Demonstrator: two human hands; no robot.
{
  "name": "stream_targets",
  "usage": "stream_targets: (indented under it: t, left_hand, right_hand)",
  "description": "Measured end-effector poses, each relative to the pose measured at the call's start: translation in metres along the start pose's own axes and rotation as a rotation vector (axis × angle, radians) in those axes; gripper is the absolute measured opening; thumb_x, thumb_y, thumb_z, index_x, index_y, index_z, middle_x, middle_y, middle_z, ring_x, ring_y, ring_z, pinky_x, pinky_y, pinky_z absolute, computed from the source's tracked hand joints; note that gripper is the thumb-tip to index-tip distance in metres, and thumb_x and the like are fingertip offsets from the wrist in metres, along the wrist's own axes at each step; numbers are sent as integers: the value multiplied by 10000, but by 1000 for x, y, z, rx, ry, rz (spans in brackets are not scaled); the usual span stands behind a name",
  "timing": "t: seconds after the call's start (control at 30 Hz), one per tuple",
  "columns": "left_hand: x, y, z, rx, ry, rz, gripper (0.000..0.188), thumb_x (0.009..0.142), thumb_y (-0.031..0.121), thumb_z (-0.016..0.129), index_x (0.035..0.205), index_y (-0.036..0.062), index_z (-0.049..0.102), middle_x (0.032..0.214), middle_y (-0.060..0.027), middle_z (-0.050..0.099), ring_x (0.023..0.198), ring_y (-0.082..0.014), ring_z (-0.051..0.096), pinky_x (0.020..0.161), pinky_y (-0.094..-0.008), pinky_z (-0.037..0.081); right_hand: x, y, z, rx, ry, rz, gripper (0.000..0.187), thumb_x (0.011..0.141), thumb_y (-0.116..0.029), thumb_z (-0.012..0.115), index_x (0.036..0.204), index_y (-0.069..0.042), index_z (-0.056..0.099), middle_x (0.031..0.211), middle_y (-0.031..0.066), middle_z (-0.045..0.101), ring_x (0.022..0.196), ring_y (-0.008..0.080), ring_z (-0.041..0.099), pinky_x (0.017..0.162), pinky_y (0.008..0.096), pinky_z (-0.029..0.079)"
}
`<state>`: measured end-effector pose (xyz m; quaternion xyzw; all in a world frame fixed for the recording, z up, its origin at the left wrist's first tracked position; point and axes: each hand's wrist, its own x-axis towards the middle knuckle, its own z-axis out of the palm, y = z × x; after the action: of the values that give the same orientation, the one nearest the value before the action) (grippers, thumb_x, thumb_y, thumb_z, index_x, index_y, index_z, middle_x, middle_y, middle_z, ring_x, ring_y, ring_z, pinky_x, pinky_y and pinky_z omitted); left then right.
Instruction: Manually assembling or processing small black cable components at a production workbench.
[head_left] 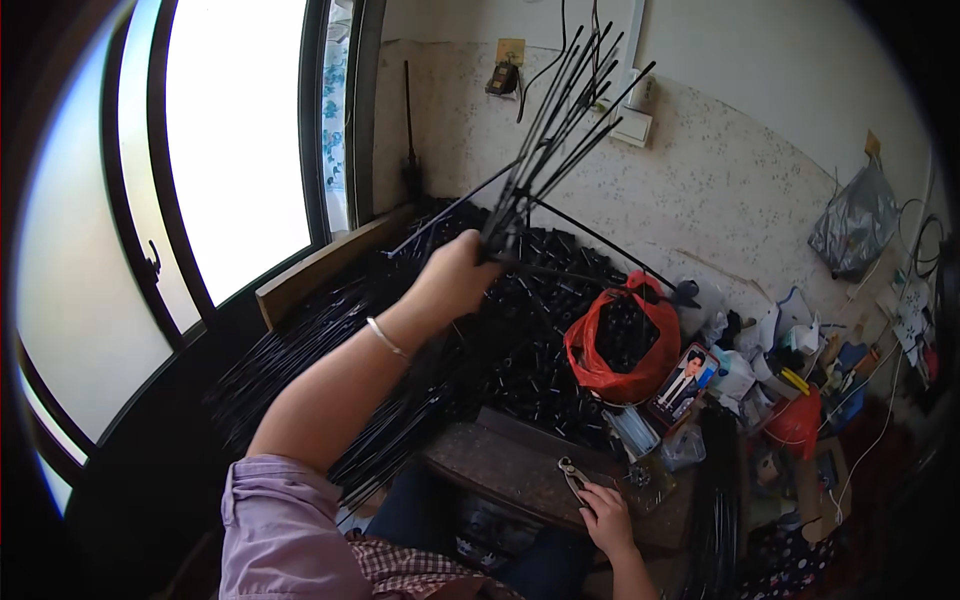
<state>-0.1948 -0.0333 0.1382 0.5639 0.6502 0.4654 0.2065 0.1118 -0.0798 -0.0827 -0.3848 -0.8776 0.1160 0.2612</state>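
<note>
Beyond the bench [465,458], the closed left hand [455,272] is gripping gathered black rods [548,150]; over it, the loosely curled right hand [607,520] is holding pincers [571,473] (many loose black parts [530,365] are remaining behind).

One raised rod bundle [530,165]; one pincer tool [574,480]; one phone [685,384]; one bracelet [386,338].

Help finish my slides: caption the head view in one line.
The left hand holds black rods above a dark pile; the right hand holds pliers at a bench.
</note>
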Motion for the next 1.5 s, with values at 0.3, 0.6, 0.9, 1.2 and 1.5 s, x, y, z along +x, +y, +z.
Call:
stream_targets:
  t: [0.3,0.6,0.9,1.2,1.5]
  left_hand:
    - [-23,-17,116,-366,431,194,215,572,47,518,756,-33,440,593,-117,507,538,-190,504,495,-280,385]
    - [-71,-20,140,-617,181,55,229,602,69,592,767,17,442,626,-23,484,530,-82,451,455,-206,376]
    - [-78,-16,101,-1349,-317,-144,155,707,65,547,827,20,459,798,-69,546,662,-118,534,618,-226,446]
    - [-92,-49,111,-1226,-380,-10,70,727,61,521,700,10,481,763,-77,545,657,-123,526,633,-259,443]
    - [-82,-41,104,-1177,-72,-357,135,790,161,428,781,32,464,486,49,281,386,-40,225,358,-181,173]
  right_hand:
    - [-28,5,-20,-114,-22,130,248,616,-76,552,863,-78,532,964,39,483,863,244,446,728,326,372]
    - [43,-111,-7,-15,573,-72,470,631,-92,576,1056,-5,394,835,169,524,850,287,485,737,331,383]
    - [46,-107,3,1418,-64,243,250,790,-118,427,1021,-30,386,623,36,450,434,61,398,403,172,332]
    - [48,-124,-1,1100,246,279,172,827,-142,331,864,2,416,643,83,535,451,101,481,419,188,364]
    - [65,-94,-58,850,716,322,106,817,-125,342,847,-33,386,480,-4,374,334,36,303,313,161,252]
